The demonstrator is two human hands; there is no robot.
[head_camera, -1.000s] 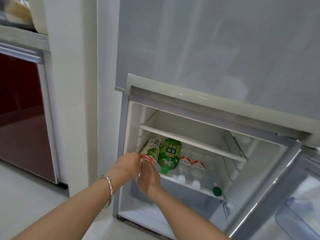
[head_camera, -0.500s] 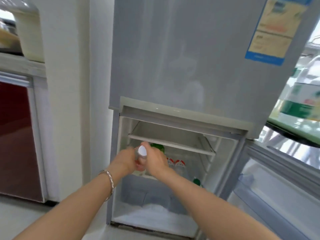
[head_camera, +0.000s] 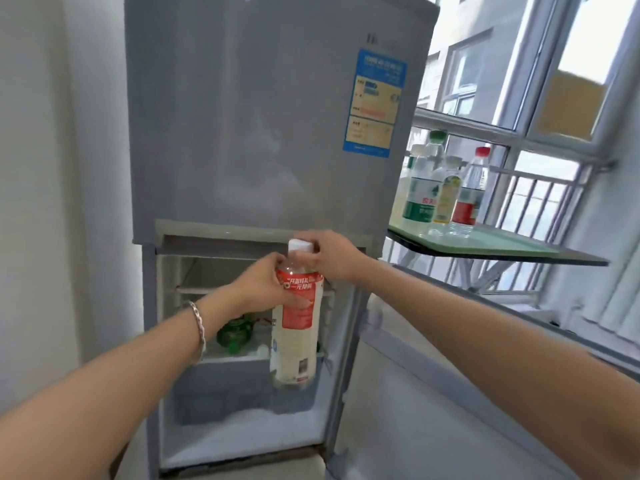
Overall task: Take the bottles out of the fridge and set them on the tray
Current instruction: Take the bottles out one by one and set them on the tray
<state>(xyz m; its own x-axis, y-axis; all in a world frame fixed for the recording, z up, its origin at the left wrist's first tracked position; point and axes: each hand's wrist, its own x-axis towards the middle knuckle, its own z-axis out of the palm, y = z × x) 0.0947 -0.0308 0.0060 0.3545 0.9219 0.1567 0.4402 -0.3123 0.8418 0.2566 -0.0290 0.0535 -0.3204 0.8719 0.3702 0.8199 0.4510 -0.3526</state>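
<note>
A bottle with a white cap and a red-and-cream label hangs upright in front of the open lower compartment of the grey fridge. My left hand grips its shoulder from the left. My right hand pinches its neck just under the cap from the right. Inside, a green bottle lies on the shelf, partly hidden by my left wrist. To the right, a pale green tray holds several upright bottles.
The lower fridge door stands open to the right, below the tray's table. A white wall runs along the left of the fridge. Windows with a railing lie behind the tray.
Both hands have drawn the bottle out of the fridge shelf and raised it upright in front of the compartment. The view has swung up and right, bringing the tray into sight.
</note>
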